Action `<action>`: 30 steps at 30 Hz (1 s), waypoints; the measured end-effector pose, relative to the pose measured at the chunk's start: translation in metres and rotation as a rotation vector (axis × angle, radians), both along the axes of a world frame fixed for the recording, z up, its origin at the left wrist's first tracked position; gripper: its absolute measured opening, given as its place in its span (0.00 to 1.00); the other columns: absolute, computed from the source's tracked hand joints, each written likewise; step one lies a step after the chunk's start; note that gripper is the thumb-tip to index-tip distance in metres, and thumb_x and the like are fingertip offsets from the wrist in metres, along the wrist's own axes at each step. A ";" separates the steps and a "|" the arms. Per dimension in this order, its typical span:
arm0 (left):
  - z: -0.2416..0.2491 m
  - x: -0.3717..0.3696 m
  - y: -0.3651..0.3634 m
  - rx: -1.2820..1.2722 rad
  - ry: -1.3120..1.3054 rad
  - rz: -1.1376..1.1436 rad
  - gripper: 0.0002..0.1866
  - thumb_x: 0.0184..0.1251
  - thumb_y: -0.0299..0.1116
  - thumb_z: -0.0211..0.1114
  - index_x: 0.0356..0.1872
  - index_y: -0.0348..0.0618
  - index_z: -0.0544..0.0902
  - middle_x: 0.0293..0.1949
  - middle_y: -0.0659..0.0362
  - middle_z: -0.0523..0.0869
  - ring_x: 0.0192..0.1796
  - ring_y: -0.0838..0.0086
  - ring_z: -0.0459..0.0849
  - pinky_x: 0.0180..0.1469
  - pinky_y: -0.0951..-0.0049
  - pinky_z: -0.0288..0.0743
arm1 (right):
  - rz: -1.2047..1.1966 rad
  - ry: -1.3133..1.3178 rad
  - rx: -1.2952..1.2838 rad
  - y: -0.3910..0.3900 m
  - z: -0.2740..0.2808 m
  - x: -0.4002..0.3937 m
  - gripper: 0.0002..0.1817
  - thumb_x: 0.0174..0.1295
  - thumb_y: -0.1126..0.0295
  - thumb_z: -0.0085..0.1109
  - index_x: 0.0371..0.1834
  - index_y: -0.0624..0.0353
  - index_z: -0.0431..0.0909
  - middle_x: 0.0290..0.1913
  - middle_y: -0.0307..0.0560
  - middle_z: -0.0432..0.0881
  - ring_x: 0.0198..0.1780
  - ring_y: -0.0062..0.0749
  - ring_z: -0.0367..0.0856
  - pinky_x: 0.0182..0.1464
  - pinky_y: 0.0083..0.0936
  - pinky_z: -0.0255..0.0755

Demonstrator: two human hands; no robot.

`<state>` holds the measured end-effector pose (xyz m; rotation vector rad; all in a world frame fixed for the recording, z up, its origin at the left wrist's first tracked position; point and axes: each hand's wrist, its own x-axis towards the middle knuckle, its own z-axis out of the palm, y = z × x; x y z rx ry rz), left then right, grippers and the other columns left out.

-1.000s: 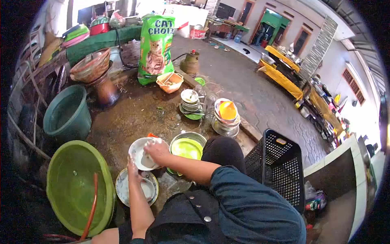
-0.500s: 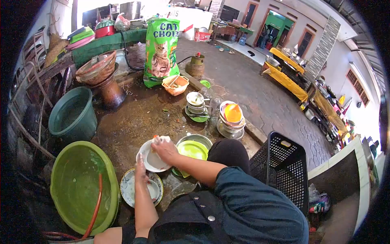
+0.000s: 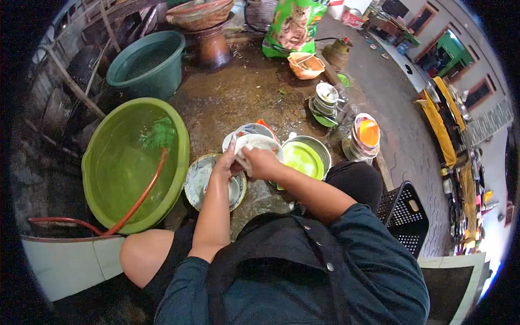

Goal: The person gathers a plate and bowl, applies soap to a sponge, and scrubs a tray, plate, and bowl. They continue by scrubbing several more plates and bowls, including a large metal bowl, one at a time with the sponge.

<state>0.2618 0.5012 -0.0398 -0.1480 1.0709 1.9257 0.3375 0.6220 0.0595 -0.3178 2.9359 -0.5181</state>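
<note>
A white bowl (image 3: 264, 144) is held tilted between my two hands, low over the wet ground. My left hand (image 3: 226, 162) grips its left edge. Closed against the near side of the same bowl is my right hand (image 3: 261, 163), its fingertips partly hidden. Just behind sits another pale bowl (image 3: 250, 129), with something orange (image 3: 265, 124) at its far edge. Below my left wrist lies a wet plate with a patterned rim (image 3: 190, 189). To the right, a light green plate (image 3: 303, 160) rests in a metal basin (image 3: 325, 154).
A large green tub (image 3: 97, 179) of water stands left, with an orange hose (image 3: 142, 201) over its rim. Behind it is a dark green bucket (image 3: 157, 73). Stacked dishes (image 3: 326, 100), more dishes (image 3: 357, 142) and a black crate (image 3: 406, 216) are on the right.
The view has tilted down and turned left. The white bowl is now tipped in my hands, and another bowl shows behind it. Green-tinted splashing appears at the hose end in the tub.
</note>
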 end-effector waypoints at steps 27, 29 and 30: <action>0.023 0.001 0.021 0.522 0.103 0.321 0.19 0.68 0.43 0.49 0.52 0.41 0.73 0.49 0.56 0.78 0.49 0.68 0.78 0.50 0.64 0.74 | -0.303 0.330 0.175 0.015 0.013 -0.020 0.27 0.48 0.53 0.60 0.55 0.42 0.71 0.45 0.61 0.77 0.44 0.52 0.77 0.43 0.39 0.72; 0.017 -0.001 0.027 0.359 0.168 0.419 0.18 0.67 0.41 0.50 0.51 0.40 0.73 0.47 0.56 0.80 0.47 0.67 0.80 0.49 0.65 0.75 | -0.631 0.300 -0.140 0.040 0.010 -0.041 0.26 0.51 0.52 0.58 0.53 0.49 0.73 0.44 0.59 0.77 0.43 0.51 0.78 0.42 0.40 0.71; 0.014 -0.004 0.027 0.339 0.193 0.427 0.18 0.68 0.41 0.49 0.51 0.40 0.73 0.48 0.56 0.79 0.48 0.67 0.79 0.51 0.64 0.74 | -0.555 0.308 -0.410 0.061 -0.002 -0.047 0.24 0.55 0.53 0.54 0.52 0.54 0.72 0.44 0.57 0.77 0.42 0.52 0.77 0.43 0.40 0.70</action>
